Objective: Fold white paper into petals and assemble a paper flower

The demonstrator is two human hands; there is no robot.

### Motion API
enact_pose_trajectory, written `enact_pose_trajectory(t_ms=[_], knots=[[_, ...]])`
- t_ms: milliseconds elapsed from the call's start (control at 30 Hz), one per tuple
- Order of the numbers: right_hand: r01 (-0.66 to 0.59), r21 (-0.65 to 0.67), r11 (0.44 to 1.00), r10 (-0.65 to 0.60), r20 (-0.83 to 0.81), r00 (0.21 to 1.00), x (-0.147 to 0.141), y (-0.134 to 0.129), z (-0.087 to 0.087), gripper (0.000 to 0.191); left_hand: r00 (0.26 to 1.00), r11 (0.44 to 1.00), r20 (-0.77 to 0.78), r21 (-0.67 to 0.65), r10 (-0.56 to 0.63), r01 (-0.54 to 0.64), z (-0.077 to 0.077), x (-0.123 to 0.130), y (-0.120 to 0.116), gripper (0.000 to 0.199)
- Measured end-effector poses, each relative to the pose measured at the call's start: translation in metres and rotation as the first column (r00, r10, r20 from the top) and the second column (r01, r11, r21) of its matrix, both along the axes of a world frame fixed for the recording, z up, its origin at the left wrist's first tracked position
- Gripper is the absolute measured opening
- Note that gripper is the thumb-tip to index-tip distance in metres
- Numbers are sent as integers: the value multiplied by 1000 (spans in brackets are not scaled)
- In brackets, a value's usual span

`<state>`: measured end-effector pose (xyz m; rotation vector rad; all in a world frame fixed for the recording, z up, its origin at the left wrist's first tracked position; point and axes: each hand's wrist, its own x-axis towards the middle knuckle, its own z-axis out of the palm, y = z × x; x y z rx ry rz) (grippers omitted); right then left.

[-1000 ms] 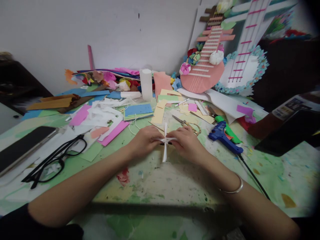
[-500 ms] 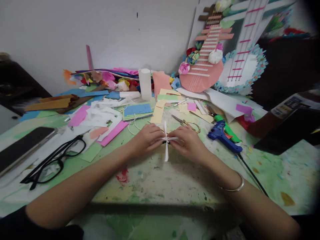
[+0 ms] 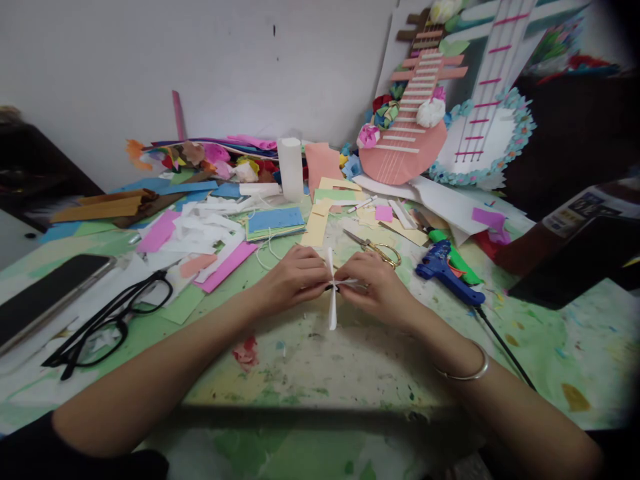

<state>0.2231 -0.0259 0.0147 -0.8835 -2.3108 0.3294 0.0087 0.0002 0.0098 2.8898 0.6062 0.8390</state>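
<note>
My left hand and my right hand meet over the near middle of the table. Between them they pinch a folded white paper piece shaped like a narrow cross, with one arm pointing up, one down and the others running into my fingers. Both hands are closed, fingertips pressed at its centre. Something small and dark shows at the fingertips; I cannot make it out. Just beyond my right hand lie gold-handled scissors, and a blue glue gun rests to the right.
Black glasses and a phone lie at the left. Blue cards, white scraps and a white roll stand further back. Paper instrument models lean on the wall. A dark bottle is at the right.
The white paper cross has dropped and turned slightly, its lower arm reaching a little lower. Both hands have shifted slightly and keep their pinch.
</note>
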Motion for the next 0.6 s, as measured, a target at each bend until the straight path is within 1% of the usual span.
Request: enact_pose_trajectory(t_ms=[100, 200, 300, 367, 500, 600], knots=[[-18, 6, 1000, 18, 4, 1000, 1, 1, 1, 7, 1000, 999, -15, -32, 6, -7, 0, 0, 0, 27], [-6, 16, 1000, 6, 12, 1000, 2, 2, 0, 8, 1000, 999, -14, -30, 19, -19, -2, -1, 1, 26], [37, 43, 998, -40, 84, 996, 3, 4, -4, 10, 997, 997, -3, 17, 80, -80, -6, -1, 2, 24], [58, 79, 995, -70, 157, 985, 4, 5, -7, 12, 993, 993, -26, 25, 112, -111, -7, -1, 2, 22], [62, 133, 989, -94, 245, 965, 2, 7, -13, 17, 989, 993, -102, -54, 102, -108, -8, 0, -1, 22], [41, 98, 994, -68, 287, 955, 1, 9, -14, 20, 983, 987, -144, -99, 114, -129, -10, 0, 0, 21]])
